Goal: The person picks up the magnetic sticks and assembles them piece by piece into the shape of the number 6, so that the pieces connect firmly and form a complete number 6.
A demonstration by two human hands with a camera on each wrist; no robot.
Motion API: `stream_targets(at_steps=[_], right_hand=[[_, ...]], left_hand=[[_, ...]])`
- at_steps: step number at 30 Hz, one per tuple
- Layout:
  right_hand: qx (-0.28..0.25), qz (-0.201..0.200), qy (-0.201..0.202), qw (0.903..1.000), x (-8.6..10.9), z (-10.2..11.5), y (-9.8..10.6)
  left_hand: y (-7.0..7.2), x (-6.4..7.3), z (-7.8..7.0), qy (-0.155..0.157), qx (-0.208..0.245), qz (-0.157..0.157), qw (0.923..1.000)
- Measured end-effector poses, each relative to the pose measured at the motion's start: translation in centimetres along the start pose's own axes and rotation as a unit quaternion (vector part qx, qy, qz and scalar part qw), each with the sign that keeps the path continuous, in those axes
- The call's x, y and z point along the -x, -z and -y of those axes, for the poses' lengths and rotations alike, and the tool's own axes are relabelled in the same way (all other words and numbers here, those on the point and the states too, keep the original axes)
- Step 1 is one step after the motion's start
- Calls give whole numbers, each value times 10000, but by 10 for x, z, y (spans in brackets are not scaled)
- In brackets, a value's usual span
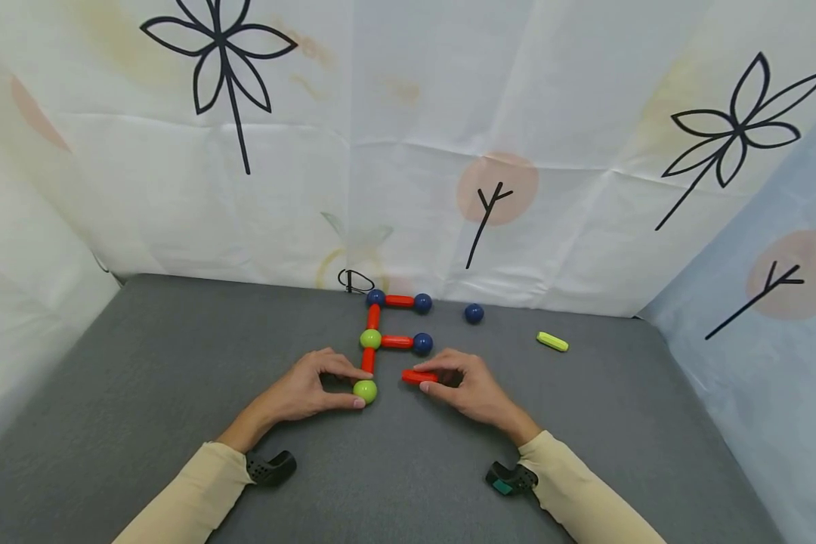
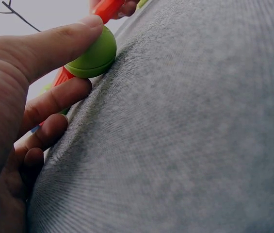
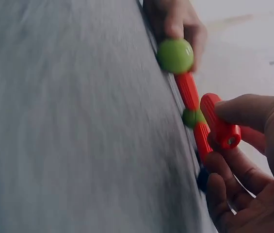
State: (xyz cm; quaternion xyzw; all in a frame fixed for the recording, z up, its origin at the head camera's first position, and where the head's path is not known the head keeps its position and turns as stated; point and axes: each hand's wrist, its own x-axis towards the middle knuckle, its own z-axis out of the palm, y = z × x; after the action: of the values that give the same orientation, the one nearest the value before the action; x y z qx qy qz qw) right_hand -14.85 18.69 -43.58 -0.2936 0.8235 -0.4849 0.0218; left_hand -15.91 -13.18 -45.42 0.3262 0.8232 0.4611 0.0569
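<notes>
My left hand point(image 1: 304, 389) pinches a lime-green ball point(image 1: 365, 392) between thumb and fingers, at the near end of a joined rod-and-ball figure on the table. A red rod point(image 1: 368, 360) runs from that ball to a second green ball point(image 1: 370, 339). Two short arms branch right from the figure, each a red rod tipped with a dark blue ball point(image 1: 422, 344). Between thumb and fingertips, my right hand point(image 1: 474, 391) holds a loose red rod point(image 3: 218, 121), a short gap to the right of the near green ball. The right wrist view shows a small socket in the rod's end.
A loose dark blue ball point(image 1: 474, 313) lies on the grey table point(image 1: 585, 453) toward the back, right of the figure. Further right lies a yellow-green rod point(image 1: 552, 341). A patterned white cloth point(image 1: 408, 136) hangs behind the table, with more cloth at both sides.
</notes>
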Motion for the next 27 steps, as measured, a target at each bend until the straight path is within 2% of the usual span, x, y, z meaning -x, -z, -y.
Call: stream_targets(at_steps=[4,8,16,23,27], right_hand=[[-235,275,207,9991,-3,1,-12],[-327,399,229,9984,-3,-2,-19],[-396,463,64,9981,-3,-1,-22],[-321,473,271,9980,-3,-1,-26],[-240,437,249,9984,-3,0,-28]], left_hand=[[0,0,0,-21,-22,-26,10000],[0,0,1,-7,39,-33,10000],[-1,0,1,50,61,-38,10000],[0,0,1,-118,5,-87,9999],[-1,0,1,-125,-6,-85,9999]])
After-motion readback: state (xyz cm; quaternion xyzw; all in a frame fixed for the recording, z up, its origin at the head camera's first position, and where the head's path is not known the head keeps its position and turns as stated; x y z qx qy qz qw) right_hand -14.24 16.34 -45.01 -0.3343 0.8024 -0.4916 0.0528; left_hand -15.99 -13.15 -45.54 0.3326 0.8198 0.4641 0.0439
